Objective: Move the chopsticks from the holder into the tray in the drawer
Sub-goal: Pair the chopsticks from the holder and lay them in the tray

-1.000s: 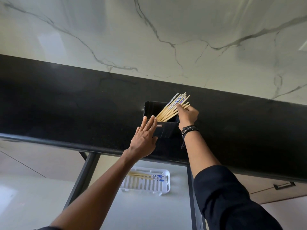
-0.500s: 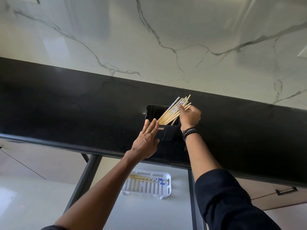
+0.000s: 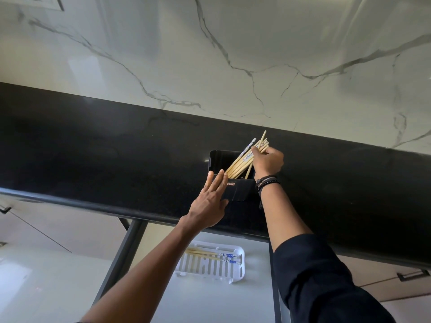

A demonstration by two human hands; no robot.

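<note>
A black rectangular holder (image 3: pixel 240 191) stands on the black countertop (image 3: pixel 116 159). Several wooden chopsticks (image 3: pixel 242 159), some with blue-and-white tops, lean to the right inside it. My right hand (image 3: pixel 268 162) pinches the upper ends of the chopsticks, one stick poking up above the rest. My left hand (image 3: pixel 210 201) lies flat against the holder's front left side, fingers straight, fingertips at its rim. Below, a white slotted tray (image 3: pixel 210 269) sits in the open drawer (image 3: pixel 198 299) with a few chopsticks (image 3: pixel 214 256) lying across it.
A white marble backsplash (image 3: pixel 233 54) rises behind the countertop. Dark drawer rails (image 3: pixel 126 248) frame the open drawer on both sides. Cabinet fronts with dark handles (image 3: pixel 412 275) flank it.
My left hand slid up the holder until its fingertips reach the rim. My right hand shifted among the chopstick tops, and one stick now stands higher than the others.
</note>
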